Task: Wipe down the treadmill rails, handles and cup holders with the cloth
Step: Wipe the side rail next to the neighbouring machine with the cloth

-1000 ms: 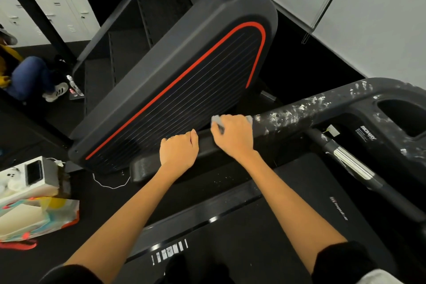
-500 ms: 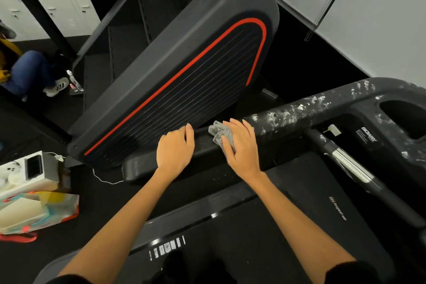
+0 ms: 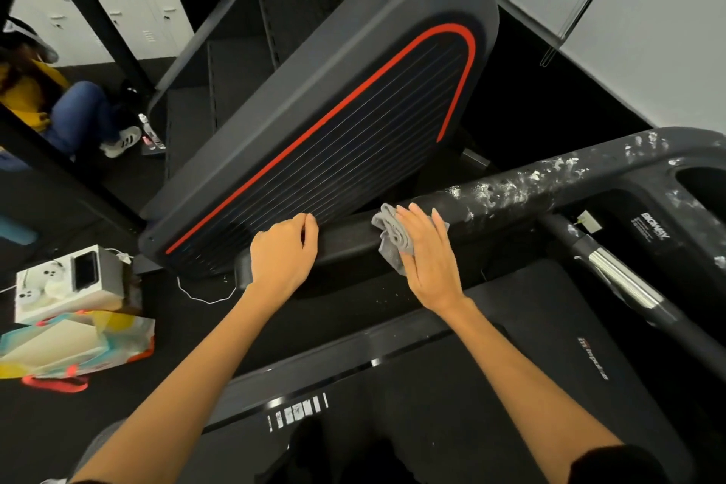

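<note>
Two hands on treadmill rail (image 3: 345,242). Right hand (image 3: 428,259) flat, fingers extended and together, pressing grey cloth (image 3: 387,234) against rail top and side. Left hand (image 3: 283,255) just beside, curled over rail's end, gripping it. White speckled residue (image 3: 522,185) beyond right hand's fingertips; cup holder (image 3: 703,185) farther along.
</note>
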